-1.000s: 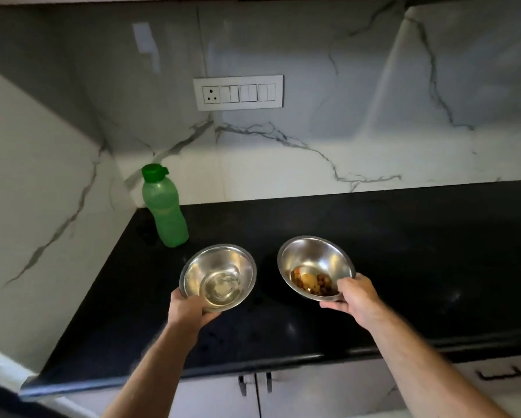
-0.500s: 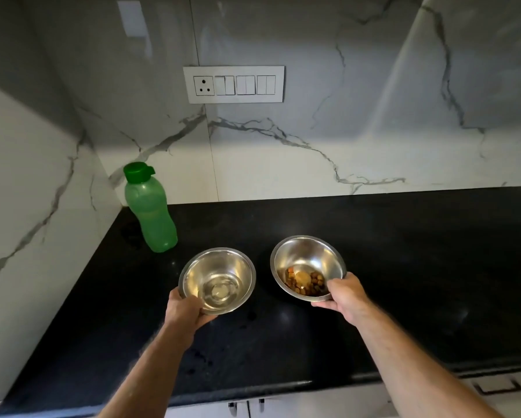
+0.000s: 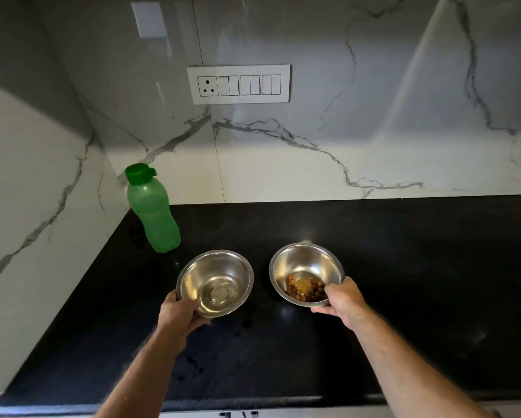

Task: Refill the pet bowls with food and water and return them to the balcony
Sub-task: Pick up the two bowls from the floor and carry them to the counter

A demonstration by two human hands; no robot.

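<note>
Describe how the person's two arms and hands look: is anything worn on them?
Both forearms are bare up to the bottom edge of the picture: no sleeve shows. The left hand and the right hand wear no glove, and no watch, bracelet or ring can be seen on the wrists or fingers in view. Light hair shows on the forearms.

left hand (image 3: 179, 312) – arm outstretched, fingers curled, gripping | right hand (image 3: 342, 300) – arm outstretched, gripping

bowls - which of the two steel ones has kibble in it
The bowl gripped by the right hand holds brown kibble. The bowl in the left hand, nearer the green bottle, shows only bare steel.
</note>
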